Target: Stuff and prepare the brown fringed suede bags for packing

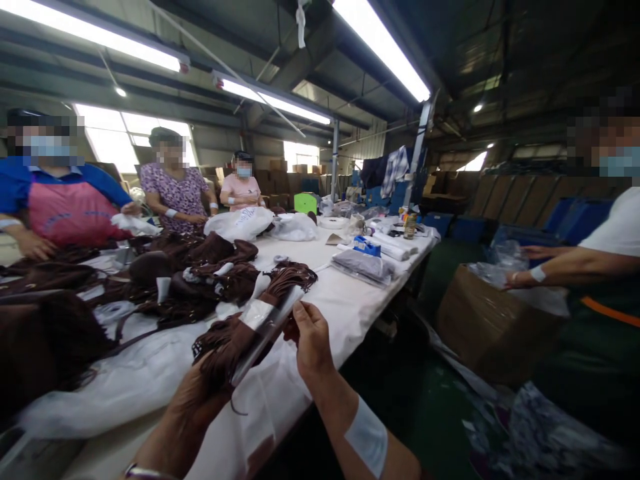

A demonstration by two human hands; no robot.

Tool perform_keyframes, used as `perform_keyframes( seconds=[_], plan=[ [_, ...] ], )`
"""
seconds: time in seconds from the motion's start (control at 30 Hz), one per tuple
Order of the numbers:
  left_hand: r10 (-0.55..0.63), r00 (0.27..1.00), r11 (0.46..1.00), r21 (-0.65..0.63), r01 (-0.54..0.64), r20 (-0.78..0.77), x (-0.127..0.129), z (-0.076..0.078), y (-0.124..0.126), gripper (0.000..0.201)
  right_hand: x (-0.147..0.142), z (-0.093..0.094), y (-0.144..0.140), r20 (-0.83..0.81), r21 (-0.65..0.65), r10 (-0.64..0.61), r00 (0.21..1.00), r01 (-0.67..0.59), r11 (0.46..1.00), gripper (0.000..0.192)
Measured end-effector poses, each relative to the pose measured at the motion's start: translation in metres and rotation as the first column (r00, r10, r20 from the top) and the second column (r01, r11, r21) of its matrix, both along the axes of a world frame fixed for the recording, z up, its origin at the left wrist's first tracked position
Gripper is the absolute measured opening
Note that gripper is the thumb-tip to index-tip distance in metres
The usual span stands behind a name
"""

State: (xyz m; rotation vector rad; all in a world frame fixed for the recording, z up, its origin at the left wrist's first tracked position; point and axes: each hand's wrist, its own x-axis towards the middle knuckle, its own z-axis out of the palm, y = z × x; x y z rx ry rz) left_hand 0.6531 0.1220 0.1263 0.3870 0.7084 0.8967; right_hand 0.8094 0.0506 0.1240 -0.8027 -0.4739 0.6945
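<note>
A bundle of dark brown fringed cords, with a pale wrap around its middle, is held above the near edge of the table. My left hand is closed around its lower end, the fingers mostly hidden behind it. Along the bundle's right side runs a clear, shiny plastic strip. My right hand pinches at the upper right edge of the strip, thumb and fingers together. One loose cord hangs below the bundle. To the left, a heap of similar brown fringed pieces covers the table.
White cloth covers the long table. Clear-bagged grey fabric and a blue tape dispenser lie farther along it. White plastic bags sit beyond the heap. Co-workers stand across the table; another person at right handles a carton.
</note>
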Motion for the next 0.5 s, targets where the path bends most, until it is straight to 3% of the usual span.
perform_keyframes(
  seconds=[0.13,0.37,0.5],
  plan=[
    [0.012,0.998,0.999,0.033,-0.014,0.06,0.002,0.012,-0.007,0.047,0.0,0.002,0.001,-0.003,0.031,0.025,1.0,-0.025,0.999,0.047],
    [0.004,0.999,1.0,0.023,-0.005,0.051,-0.002,-0.001,0.001,0.044,0.001,0.007,0.002,0.008,-0.036,-0.018,1.0,0.019,0.999,0.052],
    [-0.015,0.998,0.999,0.029,0.013,0.06,-0.001,-0.002,0.001,0.042,0.002,0.009,0.0,0.015,-0.038,-0.044,0.999,0.044,0.998,0.05]
  ],
)
